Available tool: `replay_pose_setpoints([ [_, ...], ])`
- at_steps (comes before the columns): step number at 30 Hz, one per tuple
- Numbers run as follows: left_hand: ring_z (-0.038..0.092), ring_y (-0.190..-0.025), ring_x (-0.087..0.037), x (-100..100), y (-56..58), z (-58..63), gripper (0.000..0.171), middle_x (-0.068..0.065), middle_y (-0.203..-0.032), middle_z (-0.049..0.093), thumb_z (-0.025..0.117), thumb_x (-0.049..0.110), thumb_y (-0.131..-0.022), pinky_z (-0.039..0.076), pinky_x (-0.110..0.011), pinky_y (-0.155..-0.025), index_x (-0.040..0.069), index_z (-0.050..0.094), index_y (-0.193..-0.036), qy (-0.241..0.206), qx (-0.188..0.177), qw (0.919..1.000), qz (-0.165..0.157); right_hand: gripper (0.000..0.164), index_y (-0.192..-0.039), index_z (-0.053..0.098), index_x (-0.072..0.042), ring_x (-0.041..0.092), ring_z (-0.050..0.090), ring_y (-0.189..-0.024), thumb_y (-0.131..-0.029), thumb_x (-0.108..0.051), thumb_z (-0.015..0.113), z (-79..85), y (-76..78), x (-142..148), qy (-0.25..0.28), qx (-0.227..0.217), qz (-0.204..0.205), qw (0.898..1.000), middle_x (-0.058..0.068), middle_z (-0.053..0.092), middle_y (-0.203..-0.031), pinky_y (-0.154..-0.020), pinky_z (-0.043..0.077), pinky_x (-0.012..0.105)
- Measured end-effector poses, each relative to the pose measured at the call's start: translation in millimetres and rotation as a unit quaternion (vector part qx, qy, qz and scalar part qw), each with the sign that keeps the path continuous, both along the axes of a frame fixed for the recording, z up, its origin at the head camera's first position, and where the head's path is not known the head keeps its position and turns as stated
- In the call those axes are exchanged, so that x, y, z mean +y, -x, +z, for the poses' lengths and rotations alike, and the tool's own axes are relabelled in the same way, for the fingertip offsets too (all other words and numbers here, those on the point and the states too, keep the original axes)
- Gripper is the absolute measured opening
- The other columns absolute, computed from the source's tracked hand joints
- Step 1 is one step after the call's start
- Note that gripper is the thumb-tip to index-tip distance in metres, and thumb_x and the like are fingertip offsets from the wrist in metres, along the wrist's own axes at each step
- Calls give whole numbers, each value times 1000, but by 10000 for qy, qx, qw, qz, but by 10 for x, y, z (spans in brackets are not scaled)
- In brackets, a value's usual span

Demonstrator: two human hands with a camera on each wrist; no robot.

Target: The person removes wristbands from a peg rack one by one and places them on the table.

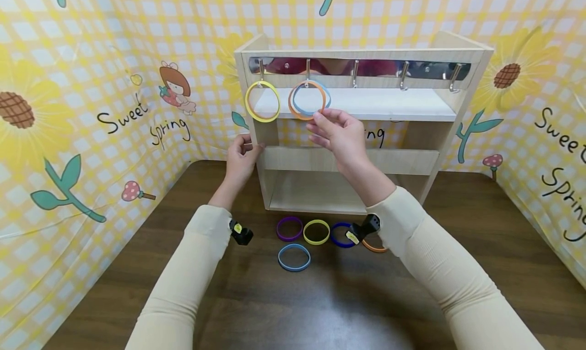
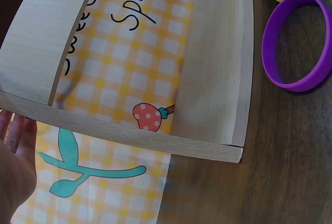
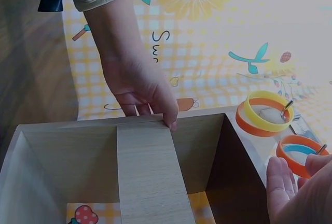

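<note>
My right hand (image 1: 345,136) pinches the lower edge of an orange ring-shaped band (image 1: 290,100) at the second hook (image 1: 308,70) from the left. Behind that band hangs a light blue band (image 1: 329,98). On the first hook is a yellow band (image 1: 262,120), with an orange one behind it in the right wrist view. Low on the left side, my left hand (image 1: 241,159) grips the side panel of the wooden shelf (image 1: 255,131), its thumb on the front edge; in the left wrist view its fingers are partly hidden by the panel.
On the brown table before the shelf lie purple (image 1: 277,230), yellow (image 1: 304,233), dark blue (image 1: 336,244), orange (image 1: 375,249) and light blue (image 1: 294,269) bands. The right wrist camera (image 1: 366,228) partly covers two. Three hooks to the right hold nothing. Checkered cloth surrounds the table.
</note>
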State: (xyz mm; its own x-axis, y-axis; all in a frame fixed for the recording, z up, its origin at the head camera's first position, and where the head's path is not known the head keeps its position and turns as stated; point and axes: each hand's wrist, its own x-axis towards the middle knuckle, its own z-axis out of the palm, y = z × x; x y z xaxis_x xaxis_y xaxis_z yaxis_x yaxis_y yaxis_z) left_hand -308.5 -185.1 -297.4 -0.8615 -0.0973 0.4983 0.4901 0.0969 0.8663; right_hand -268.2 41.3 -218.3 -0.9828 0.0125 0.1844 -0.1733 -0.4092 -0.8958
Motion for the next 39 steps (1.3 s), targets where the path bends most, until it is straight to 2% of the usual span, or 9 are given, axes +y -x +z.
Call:
replay_pose_setpoints([
  [7, 56, -89, -20, -4, -8, 2, 31, -5, -99, 57, 61, -1, -89, 48, -22, -72, -15, 53, -115, 34, -2, 10000, 0, 9, -99, 62, -2, 20, 69, -79, -92, -8, 65, 53, -28, -19, 272, 76, 58, 9996, 14, 68, -94, -72, 56, 31],
  [21, 56, -88, -15, -11, -25, 17, 31, -10, -102, 57, 61, 1, -90, 48, -23, -73, -15, 53, -116, 144, -32, 9999, -7, 11, -100, 61, -2, 22, 69, -80, -92, -8, 65, 117, -165, 23, 381, 209, 369, 9984, 14, 67, -95, -73, 56, 33],
  [26, 56, -87, -14, -8, -35, 17, 31, -10, -102, 57, 60, 1, -90, 48, -23, -73, -15, 53, -116, 158, -38, 9999, -2, 13, -103, 61, -1, 23, 68, -86, -94, -10, 64, 65, -240, 60, 138, 159, 545, 9983, 14, 66, -100, -76, 56, 34],
  [34, 57, -85, -11, -13, -16, 5, 30, -4, -97, 57, 60, 2, -89, 48, -23, -73, -13, 54, -113, 162, -20, 9999, 14, 14, -105, 60, -2, 24, 69, -89, -95, -11, 62, -114, -353, 116, -290, 193, 862, 9957, 15, 66, -100, -78, 55, 37],
  [39, 56, -87, -11, -70, 145, -110, 28, -1, -97, 58, 62, 4, -88, 48, -24, -74, -8, 57, -113, 148, -35, 9999, 16, 22, -112, 56, 5, 23, 69, -90, -97, -10, 60, -251, -397, 155, -605, 240, 975, 9931, 14, 65, -103, -80, 55, 37],
])
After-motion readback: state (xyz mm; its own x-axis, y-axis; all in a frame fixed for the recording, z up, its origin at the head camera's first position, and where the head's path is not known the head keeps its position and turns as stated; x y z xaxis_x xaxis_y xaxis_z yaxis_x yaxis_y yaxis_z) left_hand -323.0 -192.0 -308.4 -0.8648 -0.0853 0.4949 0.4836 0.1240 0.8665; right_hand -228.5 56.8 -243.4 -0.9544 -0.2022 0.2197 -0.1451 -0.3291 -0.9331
